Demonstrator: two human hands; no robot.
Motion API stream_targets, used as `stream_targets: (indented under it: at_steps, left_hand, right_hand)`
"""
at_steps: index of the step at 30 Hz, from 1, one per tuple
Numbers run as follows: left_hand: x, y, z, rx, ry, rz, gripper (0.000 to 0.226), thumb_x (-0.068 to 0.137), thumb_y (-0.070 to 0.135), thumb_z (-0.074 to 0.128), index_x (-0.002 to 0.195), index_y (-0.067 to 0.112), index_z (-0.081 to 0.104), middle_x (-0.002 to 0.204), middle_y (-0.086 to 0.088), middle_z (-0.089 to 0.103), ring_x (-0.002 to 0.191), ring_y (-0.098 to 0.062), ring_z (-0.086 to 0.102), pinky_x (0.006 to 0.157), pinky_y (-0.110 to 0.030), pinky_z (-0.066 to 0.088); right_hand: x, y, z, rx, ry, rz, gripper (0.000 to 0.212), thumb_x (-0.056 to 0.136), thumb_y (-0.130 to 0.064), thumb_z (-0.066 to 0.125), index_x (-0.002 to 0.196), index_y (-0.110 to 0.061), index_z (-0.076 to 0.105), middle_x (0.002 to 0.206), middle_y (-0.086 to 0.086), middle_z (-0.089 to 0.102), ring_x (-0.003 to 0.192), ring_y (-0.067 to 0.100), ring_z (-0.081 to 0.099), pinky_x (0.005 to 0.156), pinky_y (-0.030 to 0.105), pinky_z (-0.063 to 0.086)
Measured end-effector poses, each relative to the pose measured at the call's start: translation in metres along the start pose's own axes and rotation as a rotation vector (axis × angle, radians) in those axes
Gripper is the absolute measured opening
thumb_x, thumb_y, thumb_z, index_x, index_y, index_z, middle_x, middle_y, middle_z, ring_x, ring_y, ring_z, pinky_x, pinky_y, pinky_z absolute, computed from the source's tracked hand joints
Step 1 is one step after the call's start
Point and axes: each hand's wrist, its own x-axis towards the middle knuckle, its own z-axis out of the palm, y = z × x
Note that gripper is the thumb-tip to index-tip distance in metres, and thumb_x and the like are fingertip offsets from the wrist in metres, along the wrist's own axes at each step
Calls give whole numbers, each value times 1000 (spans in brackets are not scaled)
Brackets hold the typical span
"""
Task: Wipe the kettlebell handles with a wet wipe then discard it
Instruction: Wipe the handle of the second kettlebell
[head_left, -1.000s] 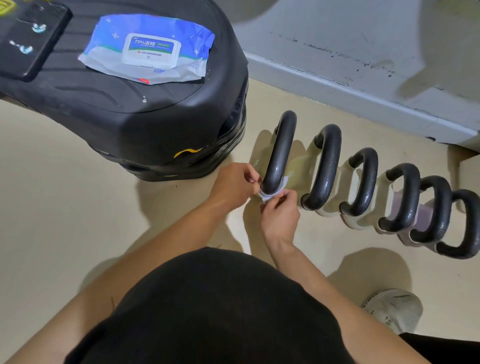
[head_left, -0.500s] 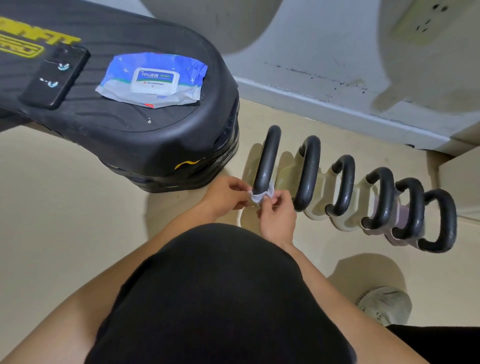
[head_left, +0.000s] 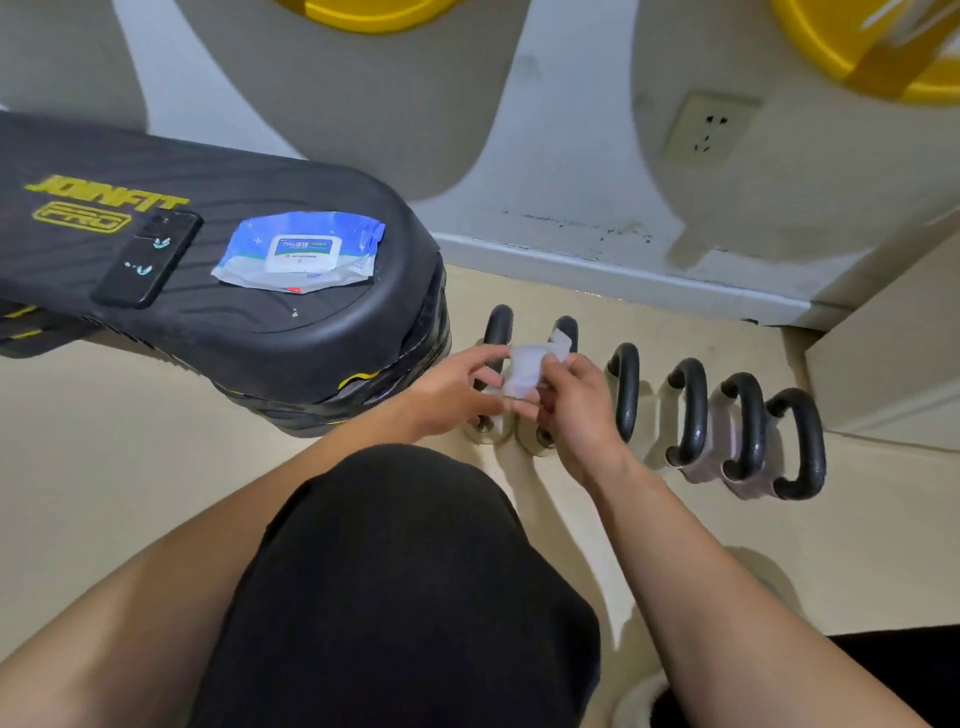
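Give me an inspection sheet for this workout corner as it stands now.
Surface: beige floor, bare near the weights.
Job's things: six black-handled kettlebells in a row; white wet wipe held above the two leftmost handles.
Clutter: blue wet-wipe pack and black phone lying on the black step platform.
Hands: left hand and right hand both pinch the wipe.
Cables: nothing seen.
Surroundings: grey wall with socket; white baseboard.

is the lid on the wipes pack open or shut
Shut. The white flip lid lies flat on the blue wipes pack on the black bench, with no wipe sticking out.
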Motion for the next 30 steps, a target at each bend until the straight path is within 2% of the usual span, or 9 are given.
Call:
stream_targets:
  at_steps: [4, 7, 10, 13, 17, 22, 25, 28, 30]
  left_hand:
    - [10, 13, 16, 53, 1, 14, 11, 86, 12, 70, 96, 12, 66, 81, -1, 61, 71, -16, 56, 65, -28, 44]
    - [24, 14, 17, -1, 79, 35, 21, 81, 14, 74, 98, 11, 63, 81, -6, 67, 76, -18, 63, 70, -32, 50]
    - [45, 22, 18, 68, 107, 29, 29, 79, 10, 71, 105, 15, 60, 81, -6, 70, 77, -24, 68, 75, -35, 55]
    - [67, 37, 13, 502, 95, 139, 17, 82, 13, 60, 90, 27, 55, 84, 1, 64, 72, -18, 59, 62, -30, 47]
    - [81, 54, 2, 1201, -71, 420, 15, 84, 11, 47, 89, 23, 54, 81, 0, 58, 61, -14, 43, 52, -28, 28]
    - [101, 37, 8, 1473, 27, 571, 21, 86, 10, 52, 96, 24, 65, 92, 3, 57, 78, -21, 54, 56, -30, 34]
    - [105, 22, 27, 1305, 61, 352, 20, 88, 19, 55, 99, 28, 70, 101, 2, 53, 95, -23, 55, 64, -36, 48]
    - [98, 16, 55, 762, 129, 29, 20, 89, 26, 52, 87, 20, 72, 87, 2, 64, 83, -22, 64, 66, -33, 47]
    - [99, 10, 67, 294, 259, -170, 24, 84, 29, 50, 80, 17, 70, 79, -2, 71, 80, -24, 69, 72, -38, 56]
  right_hand:
    - [9, -26, -27, 63, 14, -9, 13, 104, -13, 54, 97, -2, 56, 95, 24, 62, 85, 32, 70, 64, 27, 60]
    - [20, -28, -49, -5, 127, -22, 11, 97, -6, 62, 105, 0, 59, 101, 20, 65, 84, 26, 67, 62, 24, 59]
    - [39, -20, -67, -218, 271, -52, 14, 88, -5, 69, 99, -5, 60, 96, 14, 63, 77, 26, 65, 74, 40, 63]
    - [57, -17, -75, -486, 355, -101, 20, 82, -11, 72, 84, -20, 54, 86, -3, 60, 81, 23, 65, 80, 43, 60]
    - [74, -11, -76, -674, 363, -204, 16, 83, -10, 67, 91, -17, 54, 88, -7, 57, 86, 21, 58, 72, 32, 49]
    - [86, 1, -73, -794, 309, -272, 16, 83, -4, 57, 90, -15, 48, 93, 2, 54, 78, 23, 50, 63, 35, 40]
    - [89, 15, -71, -1060, 285, -302, 20, 86, -1, 56, 102, -12, 59, 115, 7, 47, 92, 24, 52, 74, 36, 48]
    - [85, 24, -61, -926, 349, -373, 19, 95, -12, 57, 113, -10, 65, 119, 0, 44, 95, 2, 44, 75, 13, 37]
    - [79, 28, -54, -826, 322, -350, 16, 99, -15, 53, 102, -8, 67, 104, -1, 55, 79, 5, 49, 70, 13, 35]
